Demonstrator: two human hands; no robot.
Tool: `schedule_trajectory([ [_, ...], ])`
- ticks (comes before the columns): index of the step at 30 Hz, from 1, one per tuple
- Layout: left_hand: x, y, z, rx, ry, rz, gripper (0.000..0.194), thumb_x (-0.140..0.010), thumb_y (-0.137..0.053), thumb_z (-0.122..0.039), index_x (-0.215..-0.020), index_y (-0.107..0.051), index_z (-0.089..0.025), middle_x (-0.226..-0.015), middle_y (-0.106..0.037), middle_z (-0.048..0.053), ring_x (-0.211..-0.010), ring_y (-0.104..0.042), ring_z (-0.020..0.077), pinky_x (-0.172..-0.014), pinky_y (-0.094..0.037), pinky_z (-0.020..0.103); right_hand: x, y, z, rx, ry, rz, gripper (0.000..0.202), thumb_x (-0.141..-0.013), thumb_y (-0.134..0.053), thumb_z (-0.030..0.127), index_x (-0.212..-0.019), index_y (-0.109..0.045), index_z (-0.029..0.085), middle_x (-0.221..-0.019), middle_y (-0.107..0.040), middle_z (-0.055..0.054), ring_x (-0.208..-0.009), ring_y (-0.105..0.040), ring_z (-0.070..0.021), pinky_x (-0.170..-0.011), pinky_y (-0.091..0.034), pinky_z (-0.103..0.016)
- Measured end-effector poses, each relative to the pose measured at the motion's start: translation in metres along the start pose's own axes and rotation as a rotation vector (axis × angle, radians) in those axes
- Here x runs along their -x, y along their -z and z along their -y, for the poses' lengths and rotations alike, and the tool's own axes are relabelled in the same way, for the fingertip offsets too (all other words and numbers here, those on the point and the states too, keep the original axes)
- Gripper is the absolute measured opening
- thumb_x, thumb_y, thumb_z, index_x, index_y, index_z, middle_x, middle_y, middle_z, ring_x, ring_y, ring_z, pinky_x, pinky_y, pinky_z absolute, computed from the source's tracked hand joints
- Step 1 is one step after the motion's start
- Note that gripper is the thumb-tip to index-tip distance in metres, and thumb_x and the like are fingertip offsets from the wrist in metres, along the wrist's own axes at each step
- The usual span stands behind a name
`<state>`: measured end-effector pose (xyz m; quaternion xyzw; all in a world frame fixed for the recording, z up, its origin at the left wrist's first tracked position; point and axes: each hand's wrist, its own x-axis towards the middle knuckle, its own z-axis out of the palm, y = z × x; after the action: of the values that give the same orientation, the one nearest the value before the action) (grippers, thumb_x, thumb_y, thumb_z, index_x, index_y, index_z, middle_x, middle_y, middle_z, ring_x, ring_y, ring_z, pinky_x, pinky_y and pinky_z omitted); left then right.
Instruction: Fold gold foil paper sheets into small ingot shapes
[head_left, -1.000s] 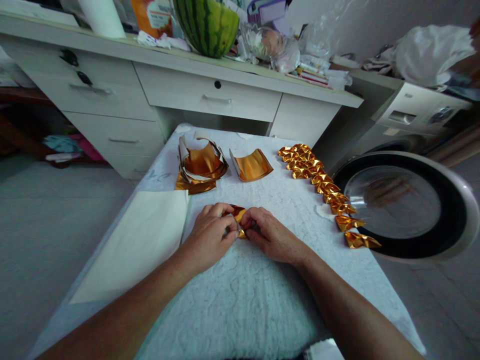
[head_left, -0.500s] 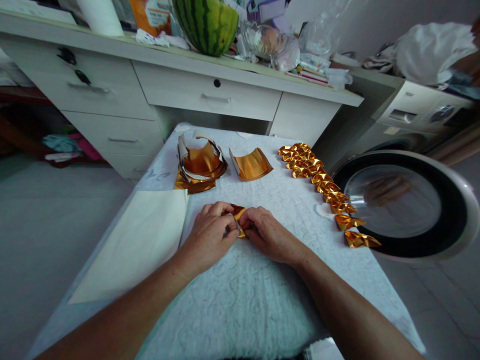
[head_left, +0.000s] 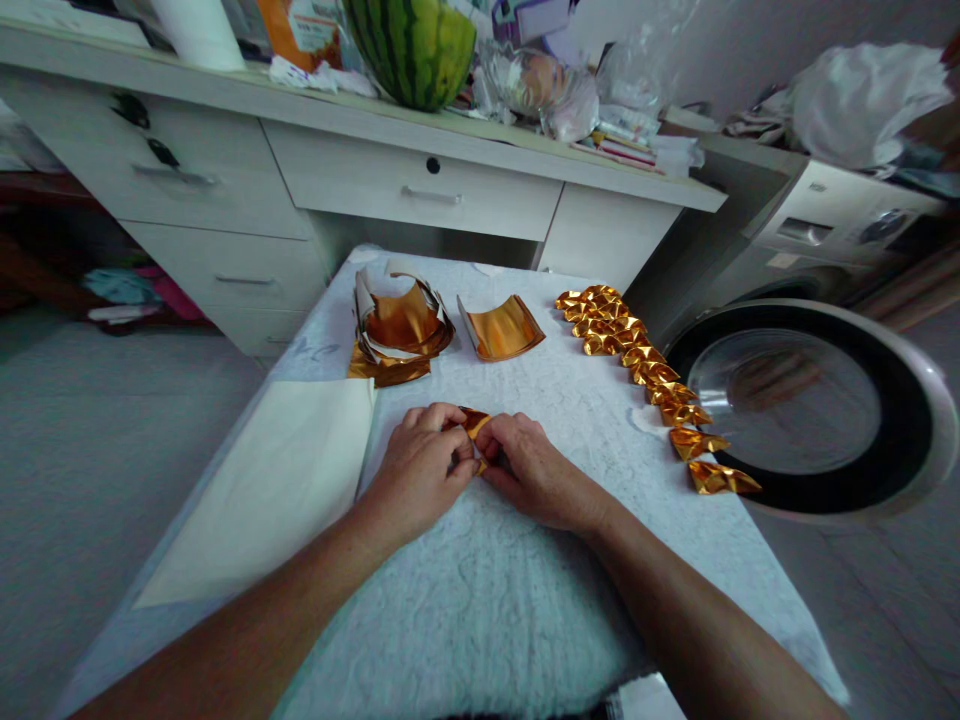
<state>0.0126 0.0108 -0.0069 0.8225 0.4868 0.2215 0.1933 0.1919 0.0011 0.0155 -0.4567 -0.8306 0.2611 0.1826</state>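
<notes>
Head view, gold foil piece [head_left: 475,424] pinched between the fingertips of left hand [head_left: 435,460] and right hand [head_left: 523,462], both grips nearly closed.

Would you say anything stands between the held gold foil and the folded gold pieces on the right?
Only the right hand, on the right side of the gold foil; beyond it, nothing visible before the folded gold pieces. The curved gold sheet lies farther back, off that path.

both hands [head_left: 474,462] close together, fingers curled, thumbs inward, forearms angled inward.
</notes>
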Motion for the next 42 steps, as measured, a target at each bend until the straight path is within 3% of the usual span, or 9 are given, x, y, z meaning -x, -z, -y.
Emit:
schedule_trajectory([
  [16, 0.000, 0.000, -0.001, -0.020, 0.022, 0.010, 0.011, -0.079, -0.064, -0.020, -0.069, -0.059, -0.020, -0.113, -0.058, 0.004, -0.105, -0.050, 0.0249, -0.092, -0.043, 0.043, 0.000, -0.001, -0.001, 0.006, 0.009, -0.015, 0.016, -0.081, -0.057, 0.007, -0.090, -0.051, 0.018, -0.084, -0.057, -0.001, -0.080, -0.047, -0.0163, -0.078, -0.035, -0.031],
  [24, -0.001, 0.000, 0.001, -0.021, 0.000, 0.016, 0.005, -0.079, -0.061, -0.016, -0.076, -0.060, -0.020, -0.112, -0.057, 0.004, -0.104, -0.049, 0.0248, -0.092, -0.042, 0.043, -0.001, -0.006, 0.000, 0.049, -0.020, -0.029, 0.010, -0.085, -0.060, 0.017, -0.093, -0.054, 0.019, -0.087, -0.059, -0.001, -0.083, -0.048, -0.0174, -0.079, -0.034, -0.032],
  [36, -0.002, 0.005, 0.007, 0.027, 0.023, 0.122, 0.008, -0.081, -0.058, -0.016, -0.086, -0.060, -0.022, -0.119, -0.053, 0.003, -0.112, -0.045, 0.0248, -0.099, -0.040, 0.044, -0.004, -0.014, 0.003, 0.069, -0.058, -0.089, 0.010, -0.084, -0.058, 0.016, -0.091, -0.055, 0.021, -0.088, -0.060, -0.001, -0.082, -0.049, -0.0173, -0.077, -0.031, -0.032],
  [42, -0.003, 0.008, 0.005, 0.043, 0.050, 0.145, 0.014, -0.079, -0.057, -0.014, -0.090, -0.059, -0.022, -0.119, -0.052, 0.004, -0.112, -0.044, 0.0247, -0.099, -0.040, 0.043, -0.003, -0.014, 0.007, 0.066, -0.083, -0.085, 0.022, -0.079, -0.056, 0.012, -0.098, -0.052, 0.023, -0.096, -0.060, -0.002, -0.086, -0.048, -0.0186, -0.081, -0.032, -0.033],
])
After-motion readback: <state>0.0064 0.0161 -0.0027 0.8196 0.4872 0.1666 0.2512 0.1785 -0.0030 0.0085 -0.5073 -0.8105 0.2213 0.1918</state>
